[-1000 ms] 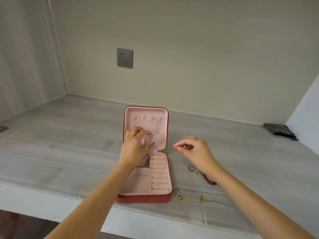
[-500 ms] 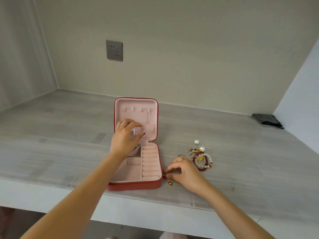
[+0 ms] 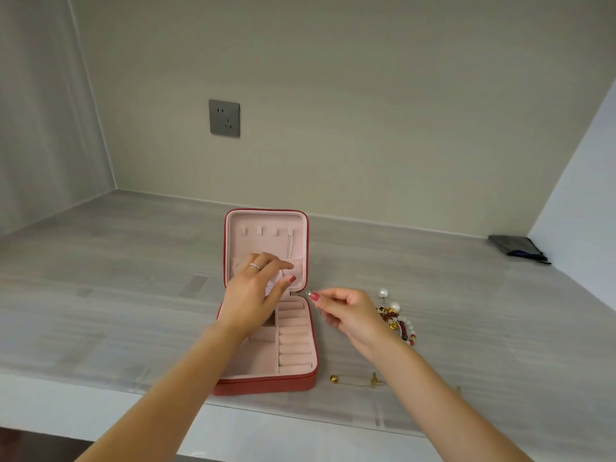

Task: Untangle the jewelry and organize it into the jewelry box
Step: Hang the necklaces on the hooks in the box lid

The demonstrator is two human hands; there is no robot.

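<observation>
The red jewelry box [image 3: 266,387] lies open near the shelf's front edge, its pink lid [image 3: 266,219] standing upright. A thin silver chain [image 3: 291,248] hangs from the lid's rightmost hook. My left hand [image 3: 253,295] pinches the pink pocket flap in the lid and pulls it outward. My right hand [image 3: 350,315] hovers just right of the hinge, thumb and forefinger closed on a small silvery piece [image 3: 309,292]. A tangle of red, white and gold beads with pearls [image 3: 401,325] lies right of that hand. A gold necklace [image 3: 353,381] lies by the box's front right corner.
The grey shelf [image 3: 133,295] ends in a front edge just below the box. A dark pouch [image 3: 516,250] sits in the back right corner by the side wall. A wall socket [image 3: 224,118] is on the back wall.
My right hand has risen from the shelf by the box's front right corner to the hinge, now pinching a small silvery piece. My left hand stays on the pocket flap.
</observation>
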